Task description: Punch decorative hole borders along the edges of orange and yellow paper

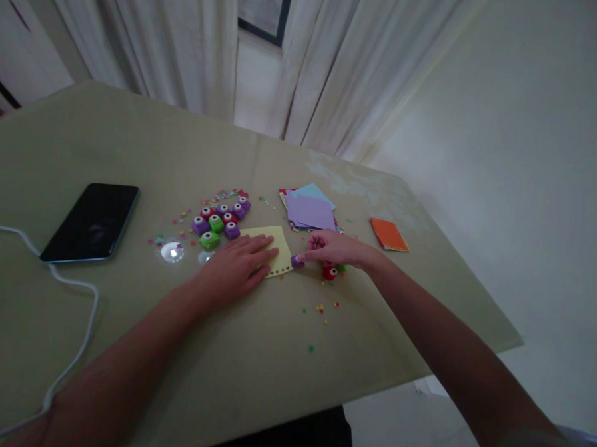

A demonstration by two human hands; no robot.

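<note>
My left hand (235,270) lies flat, fingers spread, on a pale yellow sheet of paper (272,239). A row of small punched holes runs along the sheet's near edge. At the sheet's right corner my right hand (330,247) grips a small purple paper punch (297,261) with its fingers. Close under that hand stand a red paper punch (330,273) and a green one, partly hidden. Beyond my left hand several purple, green and red punches (216,222) are grouped together, each with an eye-like top.
Behind my right hand is a stack of coloured paper cards (310,208). An orange card (389,234) lies to the right. A black tablet (92,222) with a white cable (93,301) is at left. Bits of punched confetti (321,309) dot the table (227,381).
</note>
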